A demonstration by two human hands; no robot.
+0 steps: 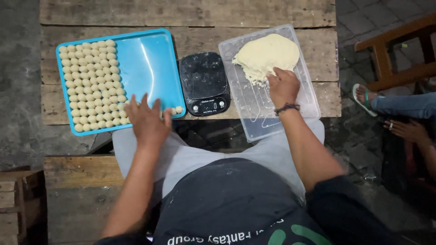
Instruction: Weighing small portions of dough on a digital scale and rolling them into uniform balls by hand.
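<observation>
Black digital kitchen scale (204,84) at the middle of a weathered plank table (190,13), wooden chair frame (399,50) far right on grey paving (363,18), another person's sandalled foot (363,97) and hand (406,130) at right, small wooden crate (13,204) near left

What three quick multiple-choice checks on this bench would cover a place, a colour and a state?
1. Where is the scale?
A. between the tray and the tub
B. left of the tray
C. inside the tub

2. What colour is the tray?
A. red
B. blue
C. white

3. What is the right hand doing?
A. resting on the scale
B. hanging off the bench
C. touching the dough in the tub

Answers:
1 A: the black scale sits in the gap between the two.
2 B: its bare half shows bright blue beside the dough balls.
3 C: its fingers meet the dough's torn edge, while the left hand lies flat at the tray's near edge.
</observation>
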